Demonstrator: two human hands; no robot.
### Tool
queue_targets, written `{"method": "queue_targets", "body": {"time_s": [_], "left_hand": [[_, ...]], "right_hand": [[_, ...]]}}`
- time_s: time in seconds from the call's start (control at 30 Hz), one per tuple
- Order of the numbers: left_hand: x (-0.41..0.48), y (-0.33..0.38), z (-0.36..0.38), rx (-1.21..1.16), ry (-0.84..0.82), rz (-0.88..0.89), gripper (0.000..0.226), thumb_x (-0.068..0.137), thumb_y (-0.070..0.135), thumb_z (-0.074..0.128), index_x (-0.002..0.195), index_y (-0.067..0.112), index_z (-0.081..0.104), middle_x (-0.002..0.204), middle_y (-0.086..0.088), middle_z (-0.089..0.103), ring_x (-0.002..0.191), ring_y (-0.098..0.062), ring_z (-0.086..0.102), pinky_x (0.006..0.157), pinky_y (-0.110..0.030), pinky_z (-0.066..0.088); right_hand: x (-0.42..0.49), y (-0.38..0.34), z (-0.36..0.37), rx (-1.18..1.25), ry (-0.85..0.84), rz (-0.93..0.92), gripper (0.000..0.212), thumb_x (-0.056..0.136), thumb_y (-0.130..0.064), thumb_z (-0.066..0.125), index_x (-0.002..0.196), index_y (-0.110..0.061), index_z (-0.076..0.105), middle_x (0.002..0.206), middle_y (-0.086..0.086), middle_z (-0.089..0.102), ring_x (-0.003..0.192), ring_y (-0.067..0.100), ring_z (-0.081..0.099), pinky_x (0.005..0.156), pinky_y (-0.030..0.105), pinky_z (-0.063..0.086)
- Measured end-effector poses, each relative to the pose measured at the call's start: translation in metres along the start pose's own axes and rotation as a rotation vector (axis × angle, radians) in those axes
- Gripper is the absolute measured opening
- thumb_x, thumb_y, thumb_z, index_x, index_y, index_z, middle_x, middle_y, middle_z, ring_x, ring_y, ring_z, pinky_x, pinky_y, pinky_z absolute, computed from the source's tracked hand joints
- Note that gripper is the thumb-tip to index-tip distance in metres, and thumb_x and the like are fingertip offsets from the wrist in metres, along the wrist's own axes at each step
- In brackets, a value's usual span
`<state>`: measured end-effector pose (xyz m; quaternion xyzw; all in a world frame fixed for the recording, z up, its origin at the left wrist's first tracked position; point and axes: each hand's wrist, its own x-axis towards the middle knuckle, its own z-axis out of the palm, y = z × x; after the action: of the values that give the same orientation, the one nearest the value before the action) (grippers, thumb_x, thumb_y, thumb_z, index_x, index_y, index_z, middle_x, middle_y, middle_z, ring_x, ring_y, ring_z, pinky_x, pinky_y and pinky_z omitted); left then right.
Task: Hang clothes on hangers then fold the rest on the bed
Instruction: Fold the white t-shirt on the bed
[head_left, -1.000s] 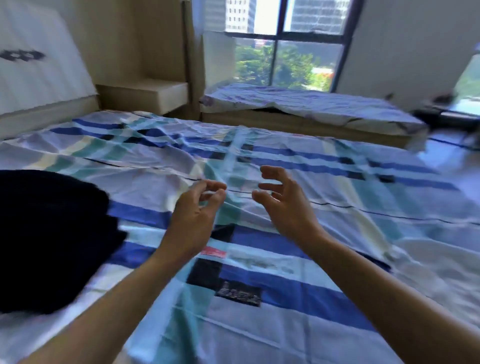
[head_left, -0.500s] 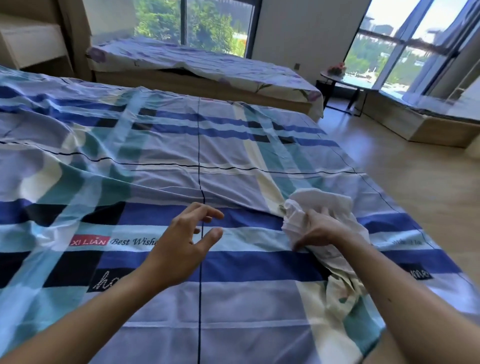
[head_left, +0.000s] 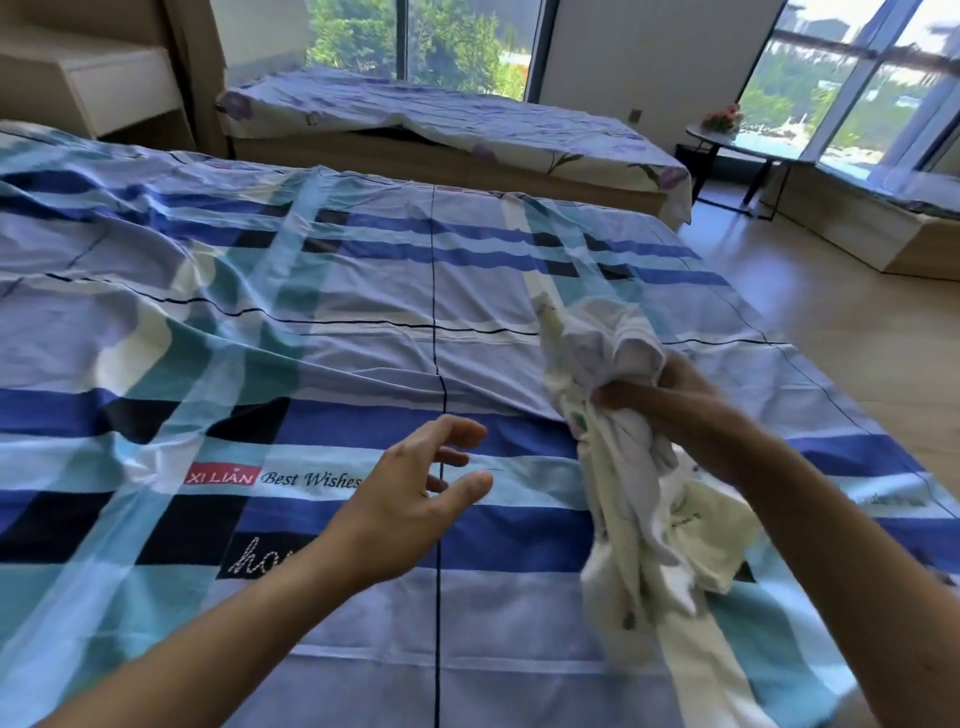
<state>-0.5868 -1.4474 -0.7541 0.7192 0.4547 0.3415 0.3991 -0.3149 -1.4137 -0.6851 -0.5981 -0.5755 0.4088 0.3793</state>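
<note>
A crumpled white garment (head_left: 628, 467) with small printed marks hangs bunched in my right hand (head_left: 675, 410), which grips it near its top, lifted above the right part of the bed. Its lower folds trail down onto the blue, teal and white striped bed cover (head_left: 311, 322). My left hand (head_left: 415, 499) hovers over the middle of the bed, fingers spread and empty, a short way left of the garment. No hangers are in view.
A second bed (head_left: 467, 124) with a floral sheet stands beyond, by the window. A small round table (head_left: 737, 140) with flowers stands at the right. A low wooden platform (head_left: 857, 228) runs along the right windows. Wooden floor lies to the right of the bed.
The view swung right, away from the dark clothes pile. My right hand closed on the white garment and raised it off the bed. My left hand stayed open.
</note>
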Motion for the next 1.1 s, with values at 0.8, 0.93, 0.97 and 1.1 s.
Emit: {"method": "queue_targets", "body": {"time_s": [0.8,0.93,0.97,1.1], "left_hand": [[-0.001,0.014,-0.025,-0.648,0.196,-0.094,0.034,0.087,0.027,0.07,0.12,0.02,0.065,0.111,-0.005,0.075,0.106,-0.021,0.071,0.089,-0.034,0.058],[0.002,0.01,-0.033,-0.512,0.233,-0.146,0.043,0.083,0.044,0.073,0.11,0.012,0.065,0.101,-0.012,0.074,0.094,-0.025,0.072,0.081,-0.04,0.061],[0.002,0.009,-0.035,-0.5,0.23,-0.151,0.047,0.081,0.046,0.077,0.108,0.01,0.065,0.1,-0.014,0.073,0.089,-0.024,0.071,0.078,-0.038,0.061],[0.005,0.005,-0.043,-0.4,0.234,-0.163,0.032,0.081,0.027,0.081,0.101,0.008,0.066,0.094,-0.012,0.073,0.08,-0.017,0.068,0.073,-0.03,0.058]], "right_hand": [[-0.011,-0.015,0.076,0.821,-0.112,0.196,0.032,0.099,-0.035,0.049,0.112,-0.014,0.069,0.109,0.006,0.077,0.096,0.016,0.074,0.081,0.031,0.061],[0.001,-0.016,0.061,0.71,0.084,0.202,0.044,0.098,-0.045,0.053,0.126,-0.014,0.066,0.114,0.006,0.075,0.105,0.021,0.072,0.081,0.038,0.06],[0.004,-0.016,0.056,0.706,0.126,0.206,0.047,0.097,-0.048,0.054,0.127,-0.013,0.065,0.115,0.007,0.075,0.106,0.022,0.072,0.08,0.039,0.059],[0.014,-0.013,0.027,0.719,0.284,0.206,0.06,0.089,-0.059,0.06,0.127,-0.013,0.064,0.111,0.01,0.076,0.099,0.027,0.074,0.084,0.044,0.059]]}}
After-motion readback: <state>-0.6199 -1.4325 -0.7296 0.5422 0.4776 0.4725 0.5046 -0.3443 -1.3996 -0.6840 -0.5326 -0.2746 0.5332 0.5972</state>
